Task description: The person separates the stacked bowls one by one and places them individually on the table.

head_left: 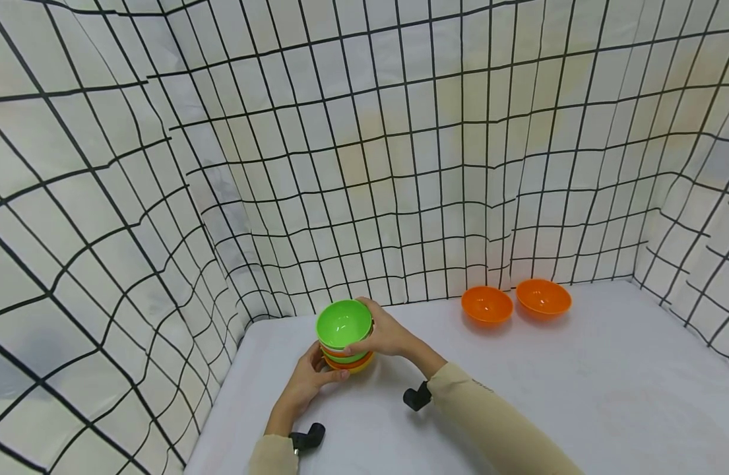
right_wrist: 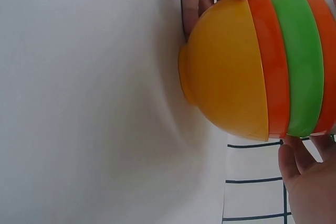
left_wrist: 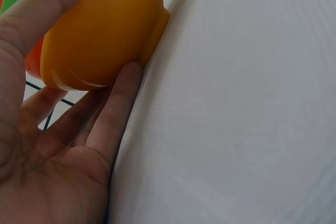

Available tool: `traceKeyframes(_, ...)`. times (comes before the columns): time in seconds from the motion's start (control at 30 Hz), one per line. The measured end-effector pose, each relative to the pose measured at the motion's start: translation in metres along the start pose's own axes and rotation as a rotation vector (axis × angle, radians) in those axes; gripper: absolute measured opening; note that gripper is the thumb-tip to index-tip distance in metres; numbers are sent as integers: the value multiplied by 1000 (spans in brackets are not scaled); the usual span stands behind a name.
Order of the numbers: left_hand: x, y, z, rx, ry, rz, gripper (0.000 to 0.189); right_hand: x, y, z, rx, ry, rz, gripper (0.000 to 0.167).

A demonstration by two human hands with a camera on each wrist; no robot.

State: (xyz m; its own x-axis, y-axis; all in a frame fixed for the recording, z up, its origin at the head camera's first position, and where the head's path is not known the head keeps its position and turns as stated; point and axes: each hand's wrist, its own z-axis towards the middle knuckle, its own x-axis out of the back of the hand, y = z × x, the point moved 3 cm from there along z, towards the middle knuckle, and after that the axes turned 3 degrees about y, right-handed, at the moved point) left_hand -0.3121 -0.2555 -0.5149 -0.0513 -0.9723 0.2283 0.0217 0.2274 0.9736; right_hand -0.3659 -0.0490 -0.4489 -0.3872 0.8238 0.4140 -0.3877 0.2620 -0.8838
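A stack of nested bowls stands at the left of the white table, topped by a light green bowl [head_left: 343,323]. The lowest is a yellow bowl [right_wrist: 226,69], with an orange bowl [right_wrist: 270,64], a green bowl [right_wrist: 299,61] and more above it. My left hand [head_left: 307,381] grips the lower part of the stack; in the left wrist view its thumb and fingers are around the yellow bowl [left_wrist: 107,32]. My right hand [head_left: 386,332] holds the upper bowls from the right side, thumb in front. The far fingers are partly hidden behind the stack.
Two orange bowls, one [head_left: 486,305] left of the other [head_left: 543,298], sit upright at the back right of the table [head_left: 518,389]. White cloth walls with black grid lines [head_left: 364,165] rise behind and at both sides.
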Motion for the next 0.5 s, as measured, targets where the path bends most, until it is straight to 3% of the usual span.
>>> traceKeyframes(0.5,1,1,-1,-7,-3,10,95,1,-3,0,5,23,-20,102)
